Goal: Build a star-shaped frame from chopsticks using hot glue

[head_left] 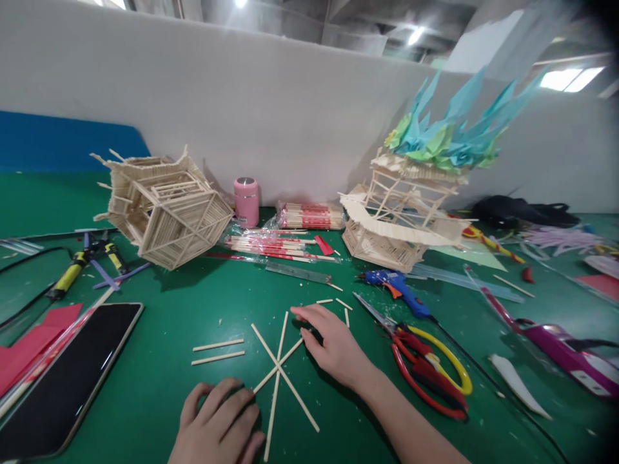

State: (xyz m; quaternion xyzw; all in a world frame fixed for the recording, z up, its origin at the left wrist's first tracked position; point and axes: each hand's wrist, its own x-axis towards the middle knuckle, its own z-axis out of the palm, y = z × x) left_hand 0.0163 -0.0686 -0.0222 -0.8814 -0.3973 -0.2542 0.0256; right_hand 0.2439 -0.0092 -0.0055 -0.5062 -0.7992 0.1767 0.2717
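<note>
Thin wooden sticks (299,396) lie crossed at their middles, forming a six-armed star on the green table. My right hand (331,340) is at the star's upper right, its thumb by one stick's end and its forefinger stretched out, with a gap between them. At the lower left, my left hand (218,419) rests on the table with fingers bent and a little apart, close to the other end of that stick. Two loose sticks (218,345) lie side by side left of the star. Several short stick pieces (343,304) are scattered beyond my right hand.
Scissors (411,354) and a blue glue gun (399,287) with its cord lie at right. A phone (77,380) is at left. Stick-built models (181,212) stand behind, with a pink bottle (247,203) and packs of chopsticks (312,216) between them.
</note>
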